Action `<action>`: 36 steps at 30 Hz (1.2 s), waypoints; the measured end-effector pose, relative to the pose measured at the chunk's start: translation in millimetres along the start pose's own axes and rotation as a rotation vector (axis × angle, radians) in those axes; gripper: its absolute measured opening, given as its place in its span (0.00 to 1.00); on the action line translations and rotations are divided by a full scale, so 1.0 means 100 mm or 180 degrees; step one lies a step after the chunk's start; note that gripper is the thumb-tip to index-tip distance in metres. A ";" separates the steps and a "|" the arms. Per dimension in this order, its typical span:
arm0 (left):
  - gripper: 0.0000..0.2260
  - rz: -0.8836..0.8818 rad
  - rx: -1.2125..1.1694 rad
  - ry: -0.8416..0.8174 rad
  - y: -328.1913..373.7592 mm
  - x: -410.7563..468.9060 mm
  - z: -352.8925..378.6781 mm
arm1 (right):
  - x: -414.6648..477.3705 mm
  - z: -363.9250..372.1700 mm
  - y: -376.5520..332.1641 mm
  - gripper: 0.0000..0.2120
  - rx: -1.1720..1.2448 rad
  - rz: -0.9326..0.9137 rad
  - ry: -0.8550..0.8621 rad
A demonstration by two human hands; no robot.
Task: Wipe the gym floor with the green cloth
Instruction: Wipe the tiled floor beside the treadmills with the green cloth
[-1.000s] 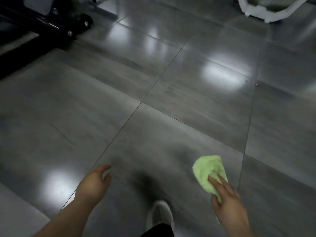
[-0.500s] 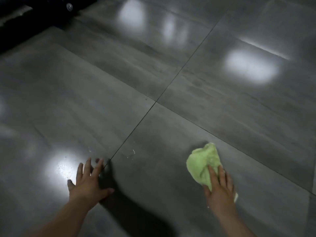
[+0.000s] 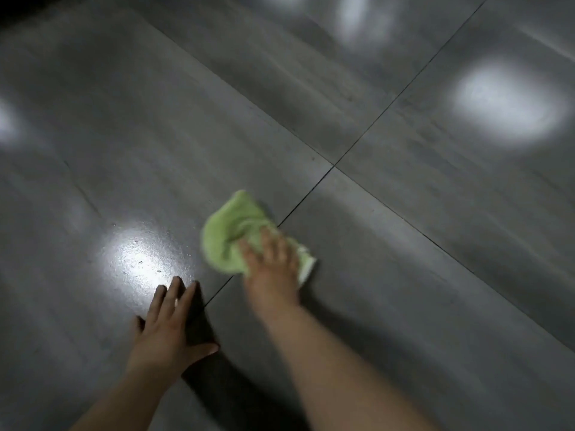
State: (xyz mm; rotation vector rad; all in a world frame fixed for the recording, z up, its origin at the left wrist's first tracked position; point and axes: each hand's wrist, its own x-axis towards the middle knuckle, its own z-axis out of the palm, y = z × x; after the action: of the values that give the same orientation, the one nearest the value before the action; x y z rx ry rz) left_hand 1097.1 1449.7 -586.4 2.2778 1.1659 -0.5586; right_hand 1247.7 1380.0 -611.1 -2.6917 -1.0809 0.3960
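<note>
I see the right hand [image 3: 273, 269] has swept the green cloth [image 3: 236, 237] leftward in the last half second: it sat well to the right of the tile joint [image 3: 298, 206] before, and now it lies bunched across that joint, its far edge over the left-hand tile and close to the bright reflection [image 3: 140, 259] on the floor [image 3: 435, 244]. The palm presses down flat on the near part of the cloth, fingers spread over it rather than curled round it, so the cloth is pinned to the floor rather than lifted. The left hand [image 3: 168, 331] stays planted, open and empty, fingers splayed on the floor just left of the joint, which I judge to be bracing weight. To me this reads as the wiping stroke now properly under way, with most of the floor yet to cover. The right hand and cloth are smeared by motion, so I cannot make out the fingertips or how the cloth is folded. A paler strip shows at its right edge; I cannot tell what it is. Small specks glint in the reflection, whether droplets or grit I cannot say.
</note>
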 end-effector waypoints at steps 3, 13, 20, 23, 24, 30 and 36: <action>0.54 -0.0237 -0.0270 0.0024 -0.22 -0.20 0.03 | -0.12 0.01 -0.07 0.22 -0.0182 -0.0899 -0.0366; 0.53 -0.0411 -0.0159 -0.0039 -0.40 -0.39 0.22 | -0.03 -0.39 1.44 0.28 0.0310 0.1803 0.0843; 0.50 -0.0480 -0.0022 -0.0032 -0.36 -0.41 0.18 | -0.95 0.21 0.13 0.24 -0.0073 -0.1279 0.0052; 0.51 -0.0670 0.0009 0.0014 -0.37 -0.45 0.17 | -0.69 0.01 1.04 0.25 -0.0517 -0.1253 0.0455; 0.51 -0.0733 -0.0024 0.0025 -0.38 -0.47 0.16 | -0.59 -0.11 1.37 0.25 -0.0597 -0.0856 0.0621; 0.53 -0.0801 -0.0091 0.0040 -0.43 -0.49 0.19 | -0.32 -0.17 0.98 0.32 0.0304 0.1698 0.0913; 0.55 -0.0730 -0.0448 0.0431 -0.60 -0.46 0.22 | -0.70 0.27 0.11 0.26 -0.0267 -0.1672 -0.0058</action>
State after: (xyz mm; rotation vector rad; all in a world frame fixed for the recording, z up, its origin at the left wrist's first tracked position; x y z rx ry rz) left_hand 1019.4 1437.5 -593.3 2.1036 1.4967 -0.3963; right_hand 1197.5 1326.2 -628.3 -2.3395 -1.7709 0.2818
